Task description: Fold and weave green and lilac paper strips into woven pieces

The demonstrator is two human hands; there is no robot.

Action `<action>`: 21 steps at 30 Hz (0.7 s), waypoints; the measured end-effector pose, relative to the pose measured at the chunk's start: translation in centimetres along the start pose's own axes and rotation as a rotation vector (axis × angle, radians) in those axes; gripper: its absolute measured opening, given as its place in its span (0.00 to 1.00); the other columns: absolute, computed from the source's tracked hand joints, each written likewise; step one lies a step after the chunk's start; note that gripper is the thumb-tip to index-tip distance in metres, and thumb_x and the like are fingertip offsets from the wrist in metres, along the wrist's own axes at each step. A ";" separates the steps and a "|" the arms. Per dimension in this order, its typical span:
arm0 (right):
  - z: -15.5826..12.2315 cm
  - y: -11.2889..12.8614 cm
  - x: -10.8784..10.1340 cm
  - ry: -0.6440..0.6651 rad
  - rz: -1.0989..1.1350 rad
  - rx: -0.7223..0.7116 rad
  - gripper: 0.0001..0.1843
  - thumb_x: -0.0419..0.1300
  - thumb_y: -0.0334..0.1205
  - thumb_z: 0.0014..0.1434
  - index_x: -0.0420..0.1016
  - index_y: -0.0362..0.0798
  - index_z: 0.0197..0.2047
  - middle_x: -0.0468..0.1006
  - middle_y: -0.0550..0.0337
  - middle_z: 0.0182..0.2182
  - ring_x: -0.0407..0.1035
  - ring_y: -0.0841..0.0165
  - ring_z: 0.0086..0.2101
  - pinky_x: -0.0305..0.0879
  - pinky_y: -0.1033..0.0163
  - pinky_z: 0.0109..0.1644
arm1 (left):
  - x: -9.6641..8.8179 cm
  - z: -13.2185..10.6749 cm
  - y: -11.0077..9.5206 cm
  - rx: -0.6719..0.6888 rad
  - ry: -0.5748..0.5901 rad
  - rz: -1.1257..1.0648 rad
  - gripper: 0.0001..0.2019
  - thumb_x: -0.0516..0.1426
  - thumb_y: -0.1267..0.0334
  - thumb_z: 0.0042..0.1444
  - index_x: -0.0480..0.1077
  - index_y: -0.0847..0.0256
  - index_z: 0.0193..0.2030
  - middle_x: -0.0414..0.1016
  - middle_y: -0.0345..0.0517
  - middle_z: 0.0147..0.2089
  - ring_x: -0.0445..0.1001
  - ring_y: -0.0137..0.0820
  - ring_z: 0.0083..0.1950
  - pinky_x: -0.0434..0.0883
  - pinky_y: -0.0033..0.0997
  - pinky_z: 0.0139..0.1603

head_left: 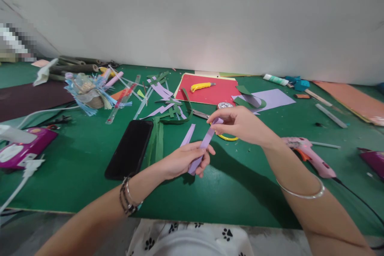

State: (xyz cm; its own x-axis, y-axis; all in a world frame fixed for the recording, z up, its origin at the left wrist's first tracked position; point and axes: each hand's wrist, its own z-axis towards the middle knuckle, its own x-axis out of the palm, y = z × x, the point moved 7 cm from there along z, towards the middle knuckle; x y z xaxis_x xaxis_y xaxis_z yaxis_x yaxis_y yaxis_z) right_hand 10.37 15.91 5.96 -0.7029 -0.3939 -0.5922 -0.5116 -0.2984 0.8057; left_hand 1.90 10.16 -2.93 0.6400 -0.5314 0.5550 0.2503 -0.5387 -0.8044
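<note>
Between my two hands a narrow purple paper strip (206,141) slants up to the right. My left hand (187,160) grips its lower part, with the thumb laid across it. The fingers of my right hand (232,124) pinch the upper end, which curls over. Another purple strip (188,135) lies just behind my left hand. Scissors with yellow handles (228,138) rest on the table, partly covered by my right hand. Green paper strips (159,140) lie left of my hands, beside a black phone (129,150).
A yellow cutter (202,87) rests on red paper (223,92) at the back. Purple paper (274,101) lies to its right. On the right is a pink glue gun (312,154) with a cord. A ruler (123,99), bamboo pieces (72,68) and a purple power strip (30,146) are left.
</note>
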 end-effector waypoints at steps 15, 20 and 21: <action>0.0 -0.3 -1.1 -0.075 0.108 0.024 0.05 0.58 0.35 0.47 0.74 0.46 0.30 0.77 0.61 0.27 0.71 0.72 0.28 0.68 0.67 0.33 | 0.3 -0.1 -0.2 -0.039 -0.005 0.033 0.07 0.45 0.71 0.52 0.63 0.64 0.33 0.62 0.34 0.19 0.57 0.18 0.15 0.62 0.23 0.22; 0.0 -0.3 -1.3 -0.091 0.082 0.022 0.04 0.59 0.34 0.45 0.73 0.46 0.29 0.76 0.62 0.25 0.71 0.72 0.27 0.69 0.68 0.32 | 0.4 -0.1 -0.2 -0.053 -0.006 0.013 0.09 0.44 0.74 0.49 0.62 0.65 0.32 0.61 0.35 0.18 0.56 0.19 0.15 0.61 0.22 0.21; 0.0 -0.3 -1.3 -0.093 0.078 0.019 0.04 0.59 0.34 0.45 0.73 0.46 0.29 0.76 0.62 0.24 0.71 0.72 0.26 0.69 0.68 0.32 | 0.4 -0.1 -0.2 -0.066 0.000 0.008 0.09 0.44 0.75 0.48 0.62 0.64 0.32 0.60 0.34 0.17 0.55 0.19 0.15 0.60 0.22 0.20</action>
State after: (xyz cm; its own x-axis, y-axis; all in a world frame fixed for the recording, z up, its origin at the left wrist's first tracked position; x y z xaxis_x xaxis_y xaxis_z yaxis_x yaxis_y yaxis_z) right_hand 11.42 16.47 6.52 -0.7830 -0.3327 -0.5255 -0.4625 -0.2534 0.8496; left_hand 2.07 9.98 -2.54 0.6421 -0.5358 0.5483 0.1963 -0.5765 -0.7932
